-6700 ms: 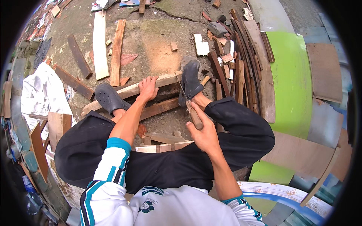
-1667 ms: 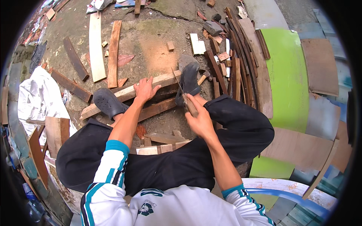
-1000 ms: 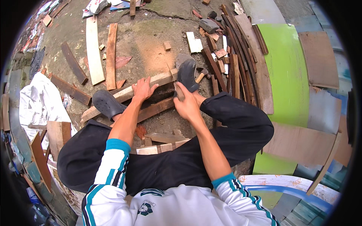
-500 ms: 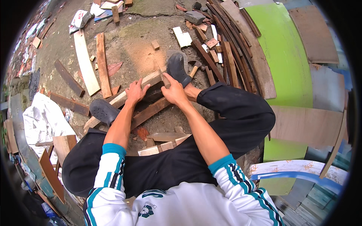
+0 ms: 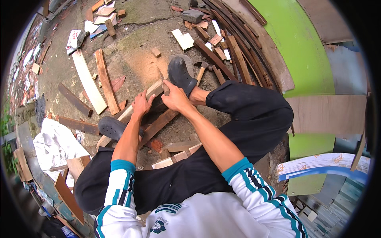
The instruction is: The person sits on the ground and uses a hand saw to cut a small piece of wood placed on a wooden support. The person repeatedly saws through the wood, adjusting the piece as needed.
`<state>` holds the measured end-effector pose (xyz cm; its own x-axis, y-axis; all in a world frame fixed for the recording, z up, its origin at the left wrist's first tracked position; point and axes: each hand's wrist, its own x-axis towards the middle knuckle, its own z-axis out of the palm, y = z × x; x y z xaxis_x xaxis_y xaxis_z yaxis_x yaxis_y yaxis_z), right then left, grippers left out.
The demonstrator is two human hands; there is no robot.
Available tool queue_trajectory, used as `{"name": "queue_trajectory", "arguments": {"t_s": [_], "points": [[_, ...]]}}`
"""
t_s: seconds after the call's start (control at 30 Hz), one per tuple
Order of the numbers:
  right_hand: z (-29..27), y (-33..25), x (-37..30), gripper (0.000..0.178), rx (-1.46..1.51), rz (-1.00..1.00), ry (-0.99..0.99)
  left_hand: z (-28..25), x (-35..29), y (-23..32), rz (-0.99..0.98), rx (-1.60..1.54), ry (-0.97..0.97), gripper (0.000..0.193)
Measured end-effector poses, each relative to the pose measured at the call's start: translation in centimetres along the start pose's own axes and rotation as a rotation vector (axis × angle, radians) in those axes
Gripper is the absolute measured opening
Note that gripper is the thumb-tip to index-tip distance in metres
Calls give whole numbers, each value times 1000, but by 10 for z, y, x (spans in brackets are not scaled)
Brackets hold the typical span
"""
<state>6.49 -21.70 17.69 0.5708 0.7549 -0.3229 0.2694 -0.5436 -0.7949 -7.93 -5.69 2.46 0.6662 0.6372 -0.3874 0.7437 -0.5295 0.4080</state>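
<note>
My left hand (image 5: 141, 105) is closed over a pale wooden strip (image 5: 126, 116), pressing it down close to its far end. The strip slants from beside my left shoe (image 5: 113, 127) up toward my right shoe (image 5: 181, 74). In my right hand (image 5: 176, 99) is the wooden handle of a handsaw (image 5: 159, 75), its narrow blade pointing forward at the strip's far end. How deep the blade sits in the wood is hidden. Orange-brown sawdust (image 5: 149, 66) covers the concrete beyond the blade. A darker wooden piece (image 5: 159, 125) lies under and behind my wrists.
A hammer (image 5: 201, 72) lies right of my right shoe. A small wood block (image 5: 156, 52) sits by the sawdust. Long dark strips (image 5: 242, 51) and a green board (image 5: 301, 51) are at right. Loose planks (image 5: 88, 83) and a white cloth (image 5: 59, 142) lie at left.
The whole view has shifted and turned slightly, so the scene sits lower and farther left around the hands. Both hands keep their holds on the strip and the handsaw.
</note>
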Motion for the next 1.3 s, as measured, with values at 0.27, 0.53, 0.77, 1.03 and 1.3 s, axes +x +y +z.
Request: {"name": "queue_trajectory", "arguments": {"t_s": [0.27,0.53,0.77,1.03,1.3], "points": [[-46,-24,-159,73,170,-141,-40,9,-21,-20,-64,-3,-13,75],[2,-19,-55,70,-19,98,-98,8,-16,-16,-24,17,2,75],[-36,-52,-109,72,53,43,-138,13,-21,-25,-70,2,0,78],[-36,-47,-95,68,5,83,-223,10,-18,-29,-98,-25,-8,79],[-4,-16,-10,71,-19,47,-73,13,-16,-11,-48,-36,-24,79]]}}
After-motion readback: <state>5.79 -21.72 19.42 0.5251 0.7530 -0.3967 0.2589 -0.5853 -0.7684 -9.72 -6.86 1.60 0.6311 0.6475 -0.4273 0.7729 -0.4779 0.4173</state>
